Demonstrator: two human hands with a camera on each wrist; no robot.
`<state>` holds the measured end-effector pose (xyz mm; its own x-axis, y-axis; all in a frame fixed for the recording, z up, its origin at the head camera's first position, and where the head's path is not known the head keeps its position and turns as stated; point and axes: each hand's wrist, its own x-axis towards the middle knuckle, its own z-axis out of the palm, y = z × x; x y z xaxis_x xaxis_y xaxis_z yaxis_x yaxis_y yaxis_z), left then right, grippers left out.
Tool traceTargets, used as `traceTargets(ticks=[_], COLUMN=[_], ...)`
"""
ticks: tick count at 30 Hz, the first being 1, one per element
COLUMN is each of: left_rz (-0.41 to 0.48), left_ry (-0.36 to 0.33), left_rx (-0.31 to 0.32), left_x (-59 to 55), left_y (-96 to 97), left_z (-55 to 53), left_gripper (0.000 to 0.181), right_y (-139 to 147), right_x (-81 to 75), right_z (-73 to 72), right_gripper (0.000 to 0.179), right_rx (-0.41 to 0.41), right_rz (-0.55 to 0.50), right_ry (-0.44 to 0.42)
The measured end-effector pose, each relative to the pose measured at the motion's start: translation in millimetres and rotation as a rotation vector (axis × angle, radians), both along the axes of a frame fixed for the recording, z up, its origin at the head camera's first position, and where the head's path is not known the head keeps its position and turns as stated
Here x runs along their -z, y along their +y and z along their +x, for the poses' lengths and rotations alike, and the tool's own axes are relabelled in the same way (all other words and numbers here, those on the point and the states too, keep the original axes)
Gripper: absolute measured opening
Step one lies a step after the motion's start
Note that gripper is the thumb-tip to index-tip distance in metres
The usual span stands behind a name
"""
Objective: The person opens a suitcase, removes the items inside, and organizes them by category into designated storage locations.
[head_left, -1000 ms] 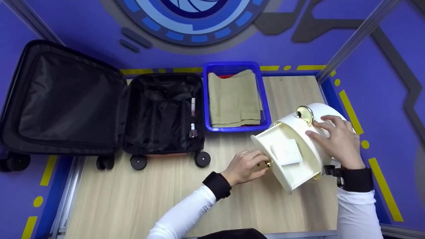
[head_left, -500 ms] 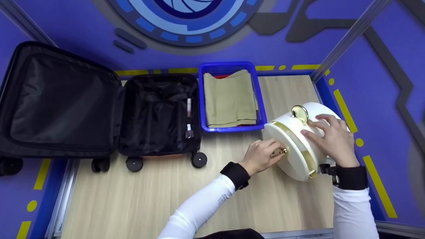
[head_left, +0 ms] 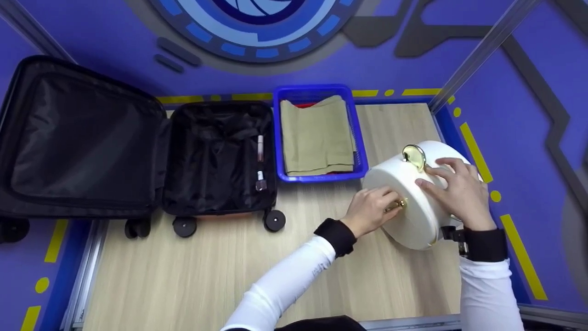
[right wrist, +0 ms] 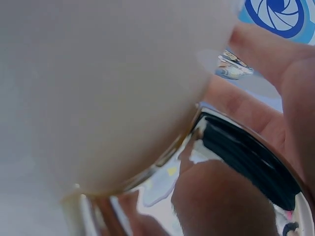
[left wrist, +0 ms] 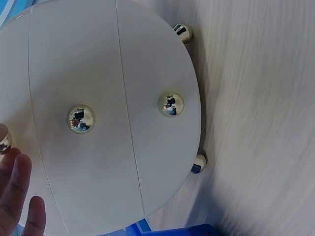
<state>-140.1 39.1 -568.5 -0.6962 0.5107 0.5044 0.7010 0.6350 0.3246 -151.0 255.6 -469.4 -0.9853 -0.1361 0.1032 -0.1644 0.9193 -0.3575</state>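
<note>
A white, drum-shaped drawer box (head_left: 415,225) lies at the right of the table. Its round front carries several gold knobs in the left wrist view, and thin seams part the drawer fronts. My left hand (head_left: 371,207) pinches one gold knob (left wrist: 5,143) with thumb and fingers, the drawer standing flush with the front. On top, my right hand (head_left: 461,193) holds the box at its shiny gold handle (head_left: 415,157). The right wrist view has the thumb (right wrist: 224,199) and fingers on either side of the mirrored handle. Whatever lies inside the drawers is hidden.
An open black suitcase (head_left: 220,151) stands at the left, with a lip gloss tube (head_left: 260,148) and a nail polish bottle (head_left: 261,181) in it. Beside it, a blue basket (head_left: 360,158) holds folded beige cloth (head_left: 317,138). Blue walls bound the wooden table (head_left: 294,257).
My left hand has pushed the drawer, with a white square thing inside, inward and to the right until its front sits flush. My right hand stays on the box; the view shifted slightly.
</note>
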Motion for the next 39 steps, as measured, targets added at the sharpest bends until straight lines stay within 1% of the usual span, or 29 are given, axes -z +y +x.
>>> traceTargets(ticks=[2, 4, 6, 8, 12, 14, 16, 19, 22, 24, 27, 30, 33, 39], left_rz=[0.012, 0.023, 0.031, 0.028, 0.012, 0.018, 0.032, 0.046, 0.046, 0.042, 0.034, 0.032, 0.033, 0.05], left_ry=[-0.009, -0.049, -0.116, -0.207, -0.38, -0.442, -0.483, -0.511, -0.516, -0.514, -0.504, -0.5, -0.498, -0.548], left_rx=[0.0, -0.004, -0.021, -0.051, -0.113, -0.129, -0.141, -0.159, -0.166, -0.154, -0.13, -0.11, -0.092, -0.051], left_x=[2.1, 5.3, 11.5, 17.8, 29.8, 33.5, 35.6, 36.5, 36.1, 35.5, 34.7, 34.6, 34.7, 35.8], left_y=[0.3, -0.4, -1.1, -2.1, -1.6, 0.0, 2.6, 6.5, 9.0, 9.2, 4.7, -1.9, -11.1, -37.2], left_z=[-0.2, 0.4, 1.2, 2.6, 5.3, 6.3, 6.9, 7.3, 7.3, 7.1, 7.4, 9.7, 14.4, 28.4], left_gripper=[0.021, 0.027, 0.033, 0.037, 0.036, 0.034, 0.031, 0.025, 0.021, 0.019, 0.017, 0.016, 0.017, 0.017], right_y=[0.4, 0.5, 0.3, -0.1, -1.0, -1.5, -2.1, -2.9, -2.1, -1.0, -2.0, -2.8, -2.7, -2.5], right_x=[0.0, 0.1, 0.0, -0.1, -0.9, -1.3, -1.4, -0.8, -0.5, -0.8, -0.9, -1.2, -1.0, -1.4], right_z=[0.2, 0.5, 0.6, 0.3, -0.1, 0.0, 0.0, -0.3, 0.2, 0.9, 0.3, 0.1, 0.8, 1.7], right_gripper=[0.053, 0.052, 0.052, 0.052, 0.056, 0.06, 0.064, 0.068, 0.071, 0.071, 0.071, 0.071, 0.07, 0.07], right_rx=[0.002, 0.005, 0.005, 0.005, 0.011, 0.018, 0.02, 0.015, 0.014, 0.02, 0.024, 0.025, 0.025, 0.023], right_rz=[-0.003, -0.004, -0.004, -0.006, -0.011, -0.011, -0.01, -0.009, -0.01, -0.012, -0.016, -0.026, -0.034, -0.036], right_ry=[-0.002, -0.005, -0.008, -0.014, -0.027, -0.033, -0.033, -0.026, -0.025, -0.03, -0.032, -0.029, -0.034, -0.039])
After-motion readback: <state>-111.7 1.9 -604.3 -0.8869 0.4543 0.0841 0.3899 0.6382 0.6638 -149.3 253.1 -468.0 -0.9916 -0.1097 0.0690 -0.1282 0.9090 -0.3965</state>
